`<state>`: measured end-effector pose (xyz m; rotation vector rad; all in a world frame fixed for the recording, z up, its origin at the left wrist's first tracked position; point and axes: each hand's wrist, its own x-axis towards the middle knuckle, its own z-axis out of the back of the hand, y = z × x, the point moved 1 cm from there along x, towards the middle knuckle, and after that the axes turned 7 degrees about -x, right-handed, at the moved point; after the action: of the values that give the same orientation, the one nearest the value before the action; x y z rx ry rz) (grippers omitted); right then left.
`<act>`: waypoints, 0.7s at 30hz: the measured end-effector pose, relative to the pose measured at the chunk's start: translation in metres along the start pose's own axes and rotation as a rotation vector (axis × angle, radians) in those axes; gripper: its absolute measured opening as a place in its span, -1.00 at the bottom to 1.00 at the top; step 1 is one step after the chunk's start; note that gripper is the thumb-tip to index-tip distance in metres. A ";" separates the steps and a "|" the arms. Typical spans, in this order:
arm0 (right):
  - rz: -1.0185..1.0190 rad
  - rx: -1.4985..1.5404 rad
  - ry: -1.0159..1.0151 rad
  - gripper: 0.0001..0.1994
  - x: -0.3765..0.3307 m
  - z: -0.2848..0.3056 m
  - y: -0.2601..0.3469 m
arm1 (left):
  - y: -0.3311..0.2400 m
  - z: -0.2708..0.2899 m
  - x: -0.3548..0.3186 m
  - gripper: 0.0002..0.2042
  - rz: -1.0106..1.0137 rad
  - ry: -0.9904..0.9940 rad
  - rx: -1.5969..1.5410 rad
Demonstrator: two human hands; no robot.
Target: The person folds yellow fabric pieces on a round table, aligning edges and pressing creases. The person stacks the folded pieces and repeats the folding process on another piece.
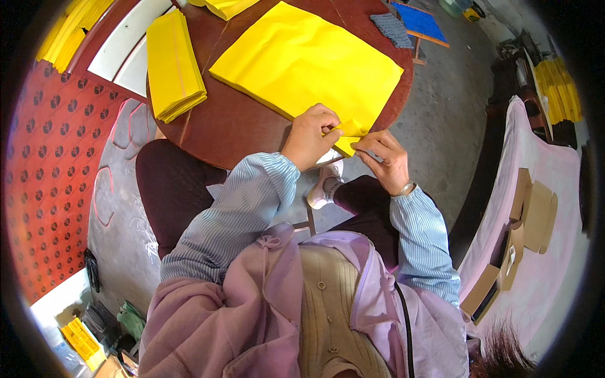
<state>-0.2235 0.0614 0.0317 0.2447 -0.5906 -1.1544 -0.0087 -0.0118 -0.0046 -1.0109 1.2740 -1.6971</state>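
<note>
step: probably folding/working a corner flap | yellow stack: on table, 12 o'clock from hands | left hand: pinching yellow flap, stack's 5 o'clock | right hand: fingertips pinching flap's 3 o'clock edge | next: likely needs steady pinch, aligned edges

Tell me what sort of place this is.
Probably a home workroom: a round reddish-brown table bears a wide, flat yellow stack; an open tan cardboard box lies on pale pink cloth.
</note>
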 end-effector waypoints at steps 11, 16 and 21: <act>-0.266 0.268 0.023 -0.87 0.001 -0.006 -0.009 | -0.007 0.005 0.002 -0.84 0.029 0.040 0.020; -0.341 0.382 0.052 -0.88 0.002 -0.011 -0.018 | -0.007 0.005 0.003 -0.84 0.046 0.047 0.022; -0.337 0.359 0.038 -0.90 0.002 -0.010 -0.016 | -0.006 0.006 0.003 -0.83 0.047 0.044 0.009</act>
<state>-0.2297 0.0525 0.0163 0.6934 -0.7404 -1.3589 -0.0055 -0.0152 0.0030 -0.9358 1.3067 -1.6959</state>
